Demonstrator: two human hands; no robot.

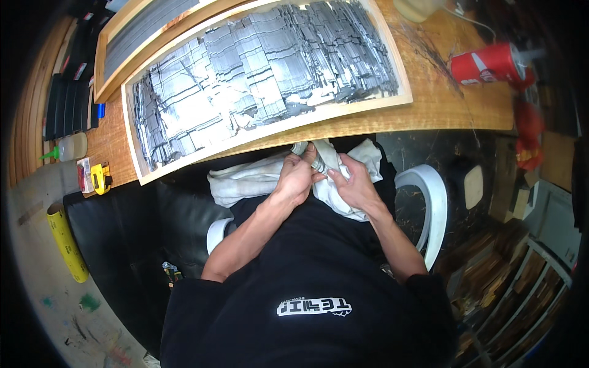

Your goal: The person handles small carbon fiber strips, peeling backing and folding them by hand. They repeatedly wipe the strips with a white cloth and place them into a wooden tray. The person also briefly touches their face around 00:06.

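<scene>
Just below the table's near edge, my two hands work close together over my lap. My left hand is closed, thumb and fingers pinching a pale greyish strip whose exact kind I cannot make out. Across from it, my right hand is closed on the same strip, with its thumb toward the left fingers. Beneath both hands a bunched off-white cloth lies over my lap and spreads out to either side.
On the wooden table a light wooden frame holds grey and silvery layered strips, with another frame behind. A red can stands right; a yellow tape measure sits left. A white chair armrest curves beside me.
</scene>
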